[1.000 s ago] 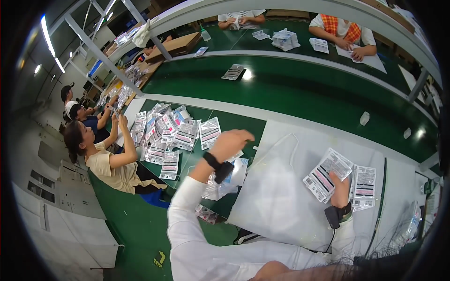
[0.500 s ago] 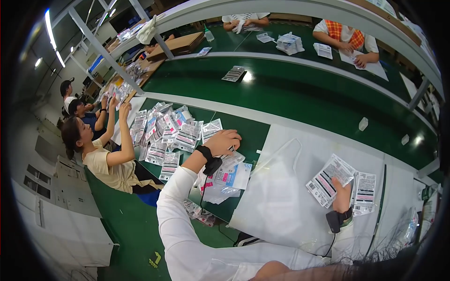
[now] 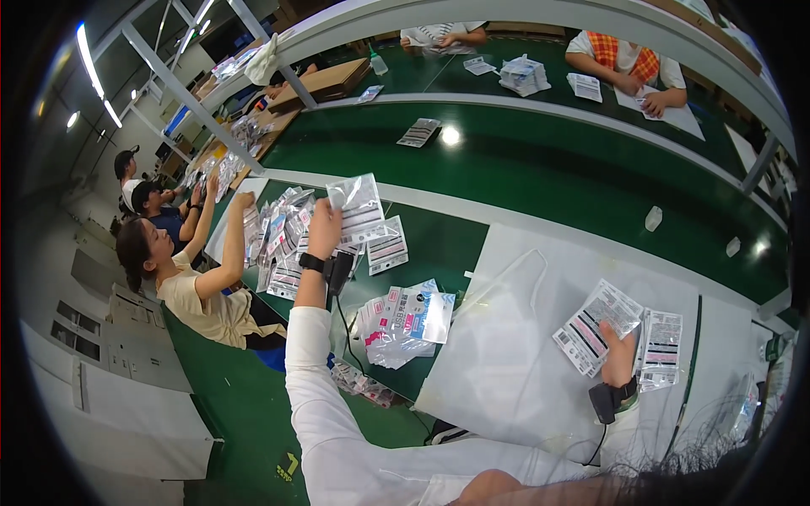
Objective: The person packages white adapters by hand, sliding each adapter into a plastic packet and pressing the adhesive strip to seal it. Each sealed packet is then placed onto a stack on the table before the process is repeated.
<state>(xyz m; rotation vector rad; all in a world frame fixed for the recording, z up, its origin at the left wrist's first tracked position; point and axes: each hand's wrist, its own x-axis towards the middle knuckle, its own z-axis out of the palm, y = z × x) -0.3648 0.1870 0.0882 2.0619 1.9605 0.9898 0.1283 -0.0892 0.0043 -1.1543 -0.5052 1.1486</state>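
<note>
My left hand (image 3: 324, 229) is raised over the heap and grips the edge of a clear plastic packet (image 3: 354, 201) with a printed card in it. Beneath it spreads a heap of similar packets (image 3: 283, 223), with a few more packets (image 3: 386, 251) lying just to its right. Nearer to me, a pile of white, pink and blue packets (image 3: 403, 325) rests at the edge of the green table. On the right, my right hand (image 3: 618, 347) holds a printed packet (image 3: 591, 329), thumb on top; its other fingers are hidden. Beside that hand lie further packets (image 3: 661, 350).
A white sheet (image 3: 498, 329) covers the table before me. Beyond a pale rail runs a green conveyor (image 3: 523, 160) with one packet (image 3: 419, 132) on it. A co-worker (image 3: 190, 278) stands at the left; other people work across the conveyor. Metal uprights (image 3: 194, 97) rise at the far left.
My left hand has moved left and away from the near pile, and now holds up a packet over the heap. My right hand stays in nearly the same place.
</note>
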